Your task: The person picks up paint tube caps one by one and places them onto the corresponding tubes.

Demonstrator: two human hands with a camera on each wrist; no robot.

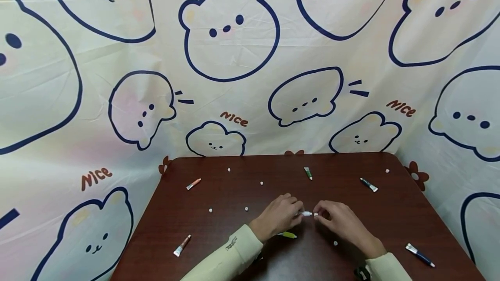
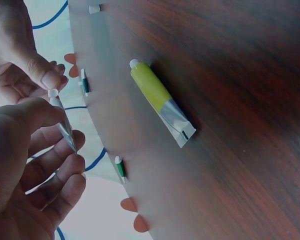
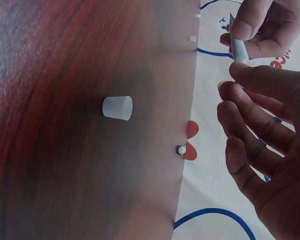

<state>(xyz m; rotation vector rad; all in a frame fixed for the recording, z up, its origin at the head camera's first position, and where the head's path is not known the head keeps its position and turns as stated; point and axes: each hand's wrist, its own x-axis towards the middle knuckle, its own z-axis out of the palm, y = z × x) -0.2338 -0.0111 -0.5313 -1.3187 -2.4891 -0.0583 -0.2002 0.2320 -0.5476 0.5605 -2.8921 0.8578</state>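
Note:
My left hand holds a small white-and-silver paint tube between thumb and fingers, raised over the table. Its nozzle end points toward my right hand. The right thumb and index finger pinch a small white cap right at that end; in the right wrist view those fingertips mostly hide it. A yellow-green paint tube lies on the table beneath the left hand, partly covered by it in the head view. Below the right hand another white cap rests on the wood.
Around the dark brown table lie an orange tube, a brown one, a green one, a dark teal one and a dark blue one. Several white caps are scattered about. A printed cloth hangs behind.

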